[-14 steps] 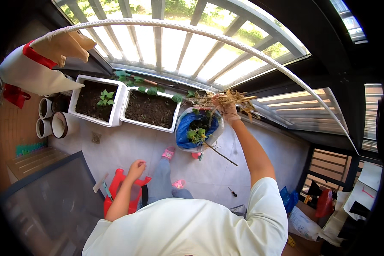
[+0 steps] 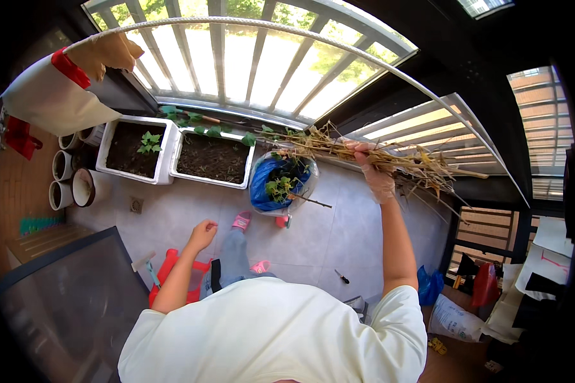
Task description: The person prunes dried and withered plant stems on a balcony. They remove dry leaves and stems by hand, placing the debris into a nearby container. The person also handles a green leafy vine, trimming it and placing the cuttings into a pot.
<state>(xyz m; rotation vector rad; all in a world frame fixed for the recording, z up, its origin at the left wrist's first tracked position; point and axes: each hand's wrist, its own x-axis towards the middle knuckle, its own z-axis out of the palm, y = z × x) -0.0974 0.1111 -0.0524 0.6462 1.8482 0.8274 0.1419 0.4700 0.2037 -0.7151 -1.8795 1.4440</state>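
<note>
My right hand (image 2: 375, 175), in a clear thin glove, grips a long bundle of dry stalks (image 2: 425, 164) near its middle. The bundle lies sideways in the air along the window side, its left end reaching above the blue-lined bag (image 2: 262, 193). In that bag are dark contents, a green leafy cutting (image 2: 278, 189) and a bare twig (image 2: 314, 203) poking out to the right. My left hand (image 2: 202, 234) hangs loosely closed over the floor, with nothing visible in it, above and right of a red plastic stool (image 2: 166, 274).
Two white planter boxes (image 2: 166, 173) of soil stand left of the bag, the left one with a small green plant (image 2: 149, 143). Several white pots (image 2: 61, 195) stand farther left. A screwdriver (image 2: 342, 277) lies on the floor. A white rope (image 2: 287, 27) arcs overhead; a mesh panel (image 2: 64, 300) leans at left.
My right hand has moved right with the dry stalks, drawing the bundle out away from above the bag. My left hand stays nearly in place, loosely closed.
</note>
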